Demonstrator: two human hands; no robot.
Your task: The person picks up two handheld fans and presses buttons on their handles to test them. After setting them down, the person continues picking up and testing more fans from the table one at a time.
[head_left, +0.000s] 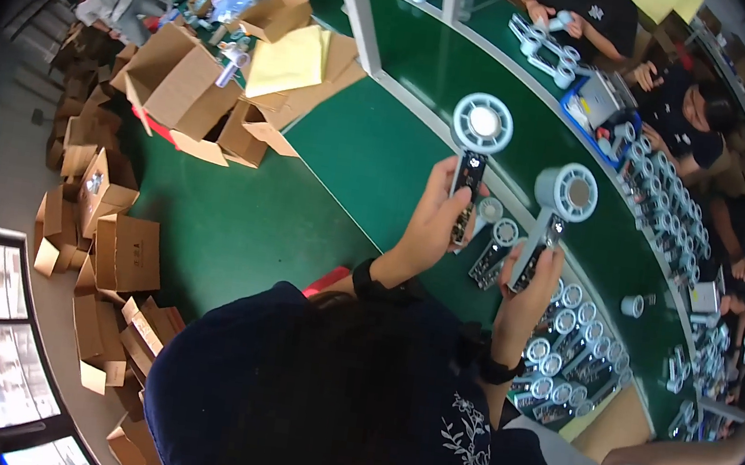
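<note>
Currently, item by item. Left hand (436,226): raised over the green table (345,155), fingers wrapped around the dark handle of a handheld fan (476,152), its white round head standing above the fingertips. Right hand (529,284): beside the left, closed likewise on the handle of a second fan (553,213), whose grey-white head tilts away to the right. Between and just beyond the two hands: two more fan units (497,243) lying flat on the table. Below the right hand, near the wrist: a dense batch of fans (567,349) laid in rows, heads up. Far to the left of the left hand: open cardboard boxes (186,84) and a yellow sheet (287,59). Beyond both hands, across the table: other workers (676,112) handling similar units.

Handling note, as a judgement: the work looks like comparing or checking the two fans. Grip low on each handle, leave the head and any button face uncovered, and hold the heads apart so they do not knock.
</note>
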